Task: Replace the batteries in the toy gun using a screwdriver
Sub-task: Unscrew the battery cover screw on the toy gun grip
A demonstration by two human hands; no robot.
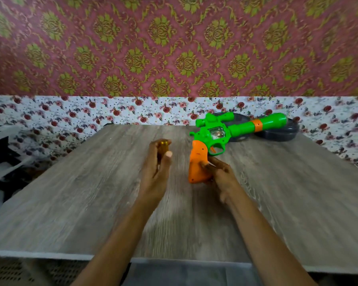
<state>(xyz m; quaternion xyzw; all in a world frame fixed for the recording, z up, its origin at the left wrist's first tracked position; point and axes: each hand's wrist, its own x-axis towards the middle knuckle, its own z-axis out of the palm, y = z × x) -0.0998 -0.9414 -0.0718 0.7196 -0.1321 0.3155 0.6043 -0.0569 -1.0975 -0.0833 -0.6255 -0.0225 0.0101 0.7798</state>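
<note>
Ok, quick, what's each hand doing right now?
Left hand: holds a small gold-coloured object, blurred.
Right hand: grips the toy gun by its orange handle.

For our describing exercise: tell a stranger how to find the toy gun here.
Start at the grey wood-grain table. Toward its far right is the toy gun, its barrel over a dark tray. Nothing else is bright green with an orange grip, which the right hand holds.

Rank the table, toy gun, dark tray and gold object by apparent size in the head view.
1. table
2. toy gun
3. dark tray, partly hidden by the gun, so unsure
4. gold object, mostly inside the left hand
</note>
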